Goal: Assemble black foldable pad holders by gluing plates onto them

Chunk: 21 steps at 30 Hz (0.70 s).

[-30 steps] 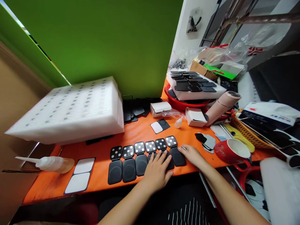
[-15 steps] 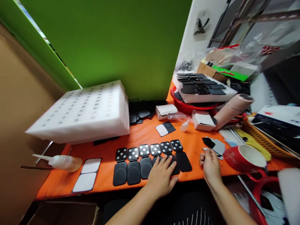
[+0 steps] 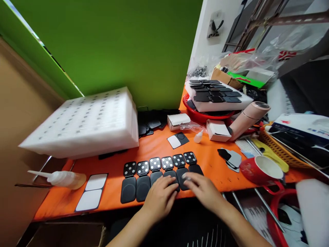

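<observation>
A row of hinged black folding pads (image 3: 129, 189) lies along the front of the orange table, each with an upper square flap (image 3: 130, 168) dotted with pale round spots. My left hand (image 3: 159, 195) rests on the lower pads near the middle of the row, fingers stretched out and holding nothing. Over the pads at the row's right end is my right hand (image 3: 204, 191), with its fingers bent and drawn together. A small pale spot shows at its fingertips; what it is, I cannot make out. The fingers partly cover the pads below.
A white foam block (image 3: 84, 123) stands at the back left, near a dropper bottle (image 3: 67, 179) and a white-faced card (image 3: 92, 192). Behind the row lie a small bottle (image 3: 198, 137) and white boxes (image 3: 218, 130). A red mug (image 3: 259, 171) and grey-black pieces (image 3: 232, 159) are at right.
My right hand has moved left from beside the grey-black pieces to over the row's right end. My left hand has shifted slightly left along the pads. The view has shifted slightly.
</observation>
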Each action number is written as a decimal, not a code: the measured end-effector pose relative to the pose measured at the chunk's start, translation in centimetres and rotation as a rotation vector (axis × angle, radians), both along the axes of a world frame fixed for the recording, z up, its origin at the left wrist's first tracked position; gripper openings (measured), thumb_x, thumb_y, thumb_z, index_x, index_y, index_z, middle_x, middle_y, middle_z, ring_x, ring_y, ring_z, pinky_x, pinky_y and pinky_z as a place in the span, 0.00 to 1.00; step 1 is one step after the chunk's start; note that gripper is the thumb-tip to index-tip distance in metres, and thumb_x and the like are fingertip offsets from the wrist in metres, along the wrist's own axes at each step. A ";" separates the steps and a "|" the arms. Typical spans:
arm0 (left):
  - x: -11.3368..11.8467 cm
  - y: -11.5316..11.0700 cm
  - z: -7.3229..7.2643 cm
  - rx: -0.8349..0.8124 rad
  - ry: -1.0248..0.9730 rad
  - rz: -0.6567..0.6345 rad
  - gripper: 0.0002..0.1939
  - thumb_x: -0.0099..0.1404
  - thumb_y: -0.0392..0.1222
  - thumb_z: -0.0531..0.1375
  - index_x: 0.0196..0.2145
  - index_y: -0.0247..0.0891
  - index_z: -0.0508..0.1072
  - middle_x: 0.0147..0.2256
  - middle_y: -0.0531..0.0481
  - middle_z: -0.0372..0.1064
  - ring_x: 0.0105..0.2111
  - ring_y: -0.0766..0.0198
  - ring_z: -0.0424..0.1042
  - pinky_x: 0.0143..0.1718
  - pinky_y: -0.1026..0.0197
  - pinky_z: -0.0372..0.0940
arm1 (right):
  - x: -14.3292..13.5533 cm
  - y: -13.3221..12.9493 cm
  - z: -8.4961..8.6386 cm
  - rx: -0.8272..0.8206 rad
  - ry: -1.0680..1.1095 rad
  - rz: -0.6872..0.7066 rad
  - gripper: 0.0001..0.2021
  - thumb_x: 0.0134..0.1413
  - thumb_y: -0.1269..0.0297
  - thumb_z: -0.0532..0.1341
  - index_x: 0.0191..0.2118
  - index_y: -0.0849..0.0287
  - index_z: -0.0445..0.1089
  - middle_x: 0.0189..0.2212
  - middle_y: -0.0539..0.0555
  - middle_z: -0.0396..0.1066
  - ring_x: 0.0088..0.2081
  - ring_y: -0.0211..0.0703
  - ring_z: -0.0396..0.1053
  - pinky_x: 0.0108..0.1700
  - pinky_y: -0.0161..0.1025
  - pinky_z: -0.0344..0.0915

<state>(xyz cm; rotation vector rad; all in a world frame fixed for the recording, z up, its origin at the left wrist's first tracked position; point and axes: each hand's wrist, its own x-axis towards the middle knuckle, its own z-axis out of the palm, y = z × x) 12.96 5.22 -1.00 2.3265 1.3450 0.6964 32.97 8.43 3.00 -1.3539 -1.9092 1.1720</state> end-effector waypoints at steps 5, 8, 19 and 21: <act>-3.6 -0.2 1.3 0.029 0.002 0.125 0.14 0.63 0.38 0.53 0.45 0.42 0.72 0.47 0.43 0.71 0.47 0.55 0.69 0.49 0.49 0.65 | 4.5 3.9 -3.9 0.065 -0.168 -0.585 0.20 0.50 0.47 0.55 0.39 0.57 0.70 0.38 0.60 0.74 0.41 0.55 0.70 0.41 0.44 0.63; -4.9 1.0 1.8 0.016 -0.002 0.217 0.14 0.64 0.39 0.52 0.44 0.43 0.73 0.46 0.44 0.71 0.46 0.56 0.70 0.47 0.51 0.66 | 5.5 4.8 -5.4 0.083 -0.187 -0.675 0.21 0.50 0.46 0.53 0.38 0.59 0.70 0.37 0.61 0.75 0.39 0.55 0.71 0.39 0.43 0.64; -2.2 12.3 1.4 -0.153 0.079 0.386 0.19 0.63 0.41 0.52 0.50 0.34 0.69 0.52 0.39 0.66 0.52 0.53 0.65 0.54 0.52 0.59 | 5.1 4.4 -7.2 0.146 -0.327 -0.549 0.21 0.52 0.46 0.51 0.36 0.57 0.71 0.36 0.61 0.76 0.37 0.54 0.73 0.35 0.41 0.65; -2.1 12.8 0.9 -0.169 0.100 0.378 0.19 0.63 0.42 0.52 0.50 0.34 0.70 0.52 0.41 0.66 0.52 0.53 0.65 0.54 0.53 0.59 | 5.1 4.5 -7.2 0.160 -0.336 -0.561 0.22 0.52 0.45 0.51 0.36 0.57 0.71 0.34 0.60 0.76 0.36 0.54 0.73 0.34 0.40 0.65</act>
